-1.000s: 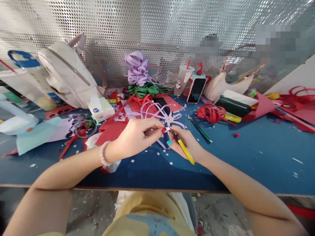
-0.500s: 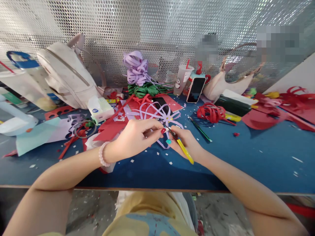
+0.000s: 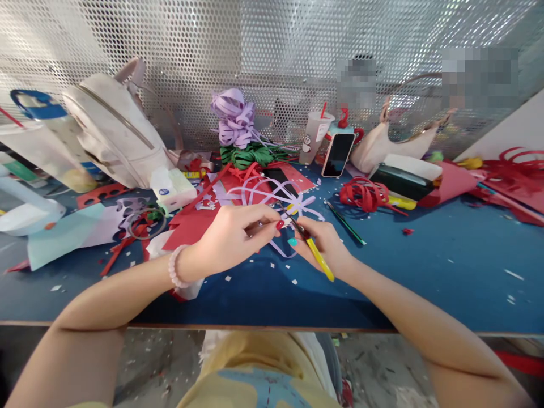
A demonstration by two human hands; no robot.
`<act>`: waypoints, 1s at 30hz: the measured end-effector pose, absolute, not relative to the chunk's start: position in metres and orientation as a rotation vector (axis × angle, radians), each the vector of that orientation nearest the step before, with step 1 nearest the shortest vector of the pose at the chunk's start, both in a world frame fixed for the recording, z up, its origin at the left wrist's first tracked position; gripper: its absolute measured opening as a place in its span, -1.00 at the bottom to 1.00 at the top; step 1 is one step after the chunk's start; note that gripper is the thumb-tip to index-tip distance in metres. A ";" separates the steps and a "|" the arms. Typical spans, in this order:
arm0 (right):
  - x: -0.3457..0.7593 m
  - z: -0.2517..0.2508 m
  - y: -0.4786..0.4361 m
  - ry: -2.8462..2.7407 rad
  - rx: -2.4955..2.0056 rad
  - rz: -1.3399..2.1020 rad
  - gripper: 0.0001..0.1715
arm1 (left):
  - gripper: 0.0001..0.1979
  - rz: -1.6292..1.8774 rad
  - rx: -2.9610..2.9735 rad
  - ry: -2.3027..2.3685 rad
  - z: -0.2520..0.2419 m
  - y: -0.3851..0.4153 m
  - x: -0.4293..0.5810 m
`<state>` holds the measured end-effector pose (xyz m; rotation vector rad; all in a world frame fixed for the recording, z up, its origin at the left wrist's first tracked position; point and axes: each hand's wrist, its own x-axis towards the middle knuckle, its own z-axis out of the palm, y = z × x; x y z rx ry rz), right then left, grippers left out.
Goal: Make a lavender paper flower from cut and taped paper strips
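Note:
My left hand (image 3: 244, 232), with a pink bead bracelet on the wrist, is closed in a pinch. A tiny white piece (image 3: 288, 222) shows at its fingertips. My right hand (image 3: 323, 243) is wrapped round a slim yellow-handled tool (image 3: 319, 259). The tool's dark, narrow front end slants up and left, close to my left fingertips; its exact kind is unclear. Just behind both hands lies a flower-like shape of looped lilac paper strips (image 3: 261, 190), with a yellow spot near its middle. My hands partly cover it.
White scraps (image 3: 228, 278) dot the blue table (image 3: 408, 294). Behind stand lilac paper bows (image 3: 236, 122), green strips (image 3: 244, 156), a phone (image 3: 338, 154) and a cup (image 3: 314, 139). Left are a backpack (image 3: 114, 130) and tissue pack (image 3: 172, 190); right, red strips (image 3: 363, 194) and a handbag (image 3: 393, 144).
The lilac strip shape has shifted slightly to the right. At the right, the red paper by the dark case has changed position. My hands have hardly moved.

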<state>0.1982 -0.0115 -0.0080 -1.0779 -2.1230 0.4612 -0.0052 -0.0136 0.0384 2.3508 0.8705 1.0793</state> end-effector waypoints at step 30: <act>0.197 -0.006 -0.013 -2.142 -1.114 0.424 -0.60 | -0.87 1.020 2.412 0.928 0.041 -0.010 -0.008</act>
